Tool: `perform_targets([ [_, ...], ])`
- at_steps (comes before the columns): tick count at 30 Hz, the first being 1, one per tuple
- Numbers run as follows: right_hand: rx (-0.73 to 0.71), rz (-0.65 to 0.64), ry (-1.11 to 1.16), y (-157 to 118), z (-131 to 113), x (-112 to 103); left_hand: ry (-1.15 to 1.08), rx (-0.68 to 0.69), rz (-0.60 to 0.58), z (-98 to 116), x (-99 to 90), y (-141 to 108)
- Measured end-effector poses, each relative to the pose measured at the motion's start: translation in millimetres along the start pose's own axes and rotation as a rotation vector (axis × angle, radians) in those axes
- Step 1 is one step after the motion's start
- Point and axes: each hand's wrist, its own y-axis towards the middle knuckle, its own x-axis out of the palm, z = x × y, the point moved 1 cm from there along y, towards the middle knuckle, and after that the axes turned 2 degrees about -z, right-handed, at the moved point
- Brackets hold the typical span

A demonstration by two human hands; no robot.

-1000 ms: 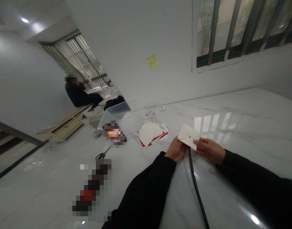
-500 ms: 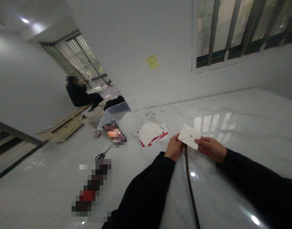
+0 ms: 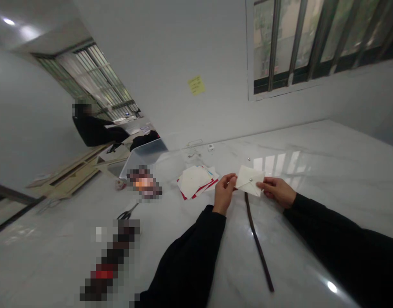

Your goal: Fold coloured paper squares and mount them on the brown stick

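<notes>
Between my two hands is a small cream envelope (image 3: pixel 248 175) with a round metallic dot on its flap. My left hand (image 3: pixel 224 192) pinches its left edge, and my right hand (image 3: pixel 277 191) grips its lower right corner. A dark brown strip (image 3: pixel 257 239) lies on the white marbled table (image 3: pixel 299 256), running from beneath the envelope toward the front. Left of my left hand sits a loose pile of white and red papers (image 3: pixel 196 181).
Black-handled scissors (image 3: pixel 126 214) lie at the left, between two pixelated items. Behind them stands a clear plastic bin (image 3: pixel 145 155). A yellow note (image 3: pixel 196 85) is on the wall. A person in black (image 3: pixel 95 129) sits far left. Thin wire (image 3: pixel 194 147) lies near the wall.
The view has shifted, so most things appear further left. The envelope has turned slightly between my hands. The brown strip's front end has come into view.
</notes>
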Motion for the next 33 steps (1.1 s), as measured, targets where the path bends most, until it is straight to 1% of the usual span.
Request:
perform_targets([
  [2, -0.022, -0.019, -0.026, 1, -1, 1, -0.013, -0.058, -0.12, 1, 6.6, -4],
  [4, -0.043, -0.044, -0.052, 1, -1, 2, 0.01, -0.084, -0.193, 1, 11.1, -9],
  [6, -0.058, -0.069, -0.081, 2, -1, 4, 0.076, -0.063, -0.202, 1, 12.4, -12],
  [8, -0.066, -0.087, -0.11, 2, 0, 5, 0.145, -0.029, -0.182, 1, 11.2, -12],
  [11, -0.091, -0.103, -0.155, 1, -1, 6, 0.162, -0.027, -0.168, 0, 8.1, -11],
  [13, -0.16, -0.042, -0.196, -1, -6, 4, 0.154, -0.039, -0.158, 0, 6.4, -9],
  [15, -0.287, 0.111, -0.294, -5, -14, -1, 0.174, -0.032, -0.141, 0, 5.5, -9],
  [17, -0.437, 0.281, -0.448, -10, -25, -5, 0.206, -0.013, -0.128, 0, 5.2, -8],
  [18, -0.5, 0.332, -0.532, -13, -30, -6, 0.218, -0.004, -0.127, 0, 5.2, -9],
  [19, -0.551, 0.353, -0.606, -15, -34, -6, 0.227, 0.003, -0.128, -1, 5.3, -9],
  [20, -0.588, 0.343, -0.662, -18, -37, -4, 0.232, 0.007, -0.131, -1, 5.5, -9],
  [22, -0.632, 0.269, -0.719, -21, -38, 1, 0.236, 0.007, -0.136, -1, 6.3, -10],
  [24, -0.651, 0.187, -0.728, -23, -35, 7, 0.239, 0.007, -0.139, 1, 7.5, -11],
  [26, -0.66, 0.133, -0.725, -23, -29, 12, 0.242, 0.005, -0.146, 3, 9.3, -13],
  [30, -0.673, 0.101, -0.719, -19, -19, 14, 0.245, 0.008, -0.16, 9, 13.8, -15],
  [33, -0.659, 0.1, -0.737, -18, -17, 13, 0.223, 0.009, -0.173, 11, 16.3, -17],
])
